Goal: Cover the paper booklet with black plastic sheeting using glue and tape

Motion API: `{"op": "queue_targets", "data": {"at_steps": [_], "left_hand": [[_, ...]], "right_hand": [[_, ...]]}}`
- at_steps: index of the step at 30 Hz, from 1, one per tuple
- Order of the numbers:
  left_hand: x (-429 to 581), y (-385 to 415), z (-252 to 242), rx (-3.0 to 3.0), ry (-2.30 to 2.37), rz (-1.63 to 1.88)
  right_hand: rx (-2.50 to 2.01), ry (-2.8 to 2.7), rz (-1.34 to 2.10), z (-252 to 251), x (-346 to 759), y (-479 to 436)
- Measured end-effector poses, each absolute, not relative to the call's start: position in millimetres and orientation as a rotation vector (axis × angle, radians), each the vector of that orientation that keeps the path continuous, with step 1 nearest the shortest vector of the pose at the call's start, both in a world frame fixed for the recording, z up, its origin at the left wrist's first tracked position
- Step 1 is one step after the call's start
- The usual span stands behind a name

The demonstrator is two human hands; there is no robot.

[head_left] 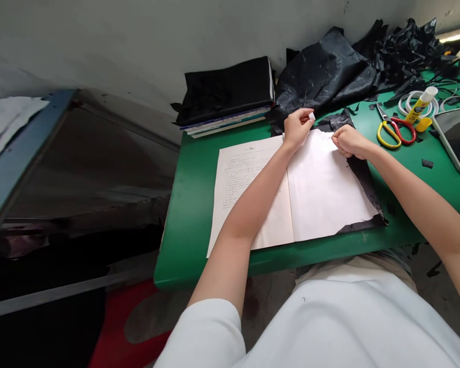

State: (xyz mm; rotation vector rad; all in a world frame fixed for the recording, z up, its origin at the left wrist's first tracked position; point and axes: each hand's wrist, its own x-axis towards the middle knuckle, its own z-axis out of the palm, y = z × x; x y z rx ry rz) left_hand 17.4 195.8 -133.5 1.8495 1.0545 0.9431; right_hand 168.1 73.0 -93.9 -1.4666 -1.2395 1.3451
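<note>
The left hand [299, 128] pinches a small white scrap [312, 116] between thumb and fingers; the right hand [348, 141] is curled closed at the top right edge of the blank page [325, 189], and I cannot tell whether anything is caught inside it. The book [292, 217] lies spread on the green table [191, 214], just right of the middle of the frame. Its printed page [235, 176] is on the left, partly crossed by the left forearm. Black sheet [362, 171] shows past the blank page along the right side, at the lower right corner and behind the top edge.

The step in hand looks to be work along the top edge of that page, where it meets the black sheet; what exactly the scrap is cannot be made out. The next move calls for a light pull or press, I judge, with the page held flat so that the thin paper does not crease or tear. The scissors [388, 121] and glue stick [419, 107] lie within reach at the upper right, both untouched.
</note>
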Motion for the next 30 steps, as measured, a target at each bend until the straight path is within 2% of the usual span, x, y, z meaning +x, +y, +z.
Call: {"op": "queue_targets", "data": {"at_steps": [3, 6, 16, 22, 27, 30], "left_hand": [[13.2, 190.8, -130.2, 1.871, 1.13, 0.92], [14.8, 183.6, -128.6, 1.943, 1.087, 0.919], [14.6, 185.0, -131.2, 2.037, 1.252, 0.936], [17.3, 181.2, -130.4, 2.066, 1.3, 0.964], [-10.7, 166.6, -100.2, 2.16, 1.36, 1.048], [-59.9, 141.7, -79.9, 2.332, 1.626, 0.766]], "right_hand": [[-1.514, -1.209, 1.409, -93.3, 168.7, 74.1], [-1.509, -1.226, 1.314, -96.0, 167.5, 69.6], [-1.41, -1.374, 0.681, -97.2, 160.6, 63.6], [-1.454, -1.462, 0.719, -109.5, 164.1, 72.0], [-1.47, -1.515, 0.705, -112.0, 168.1, 71.1], [-1.471, -1.57, 0.697, -112.6, 168.7, 71.5]]}}
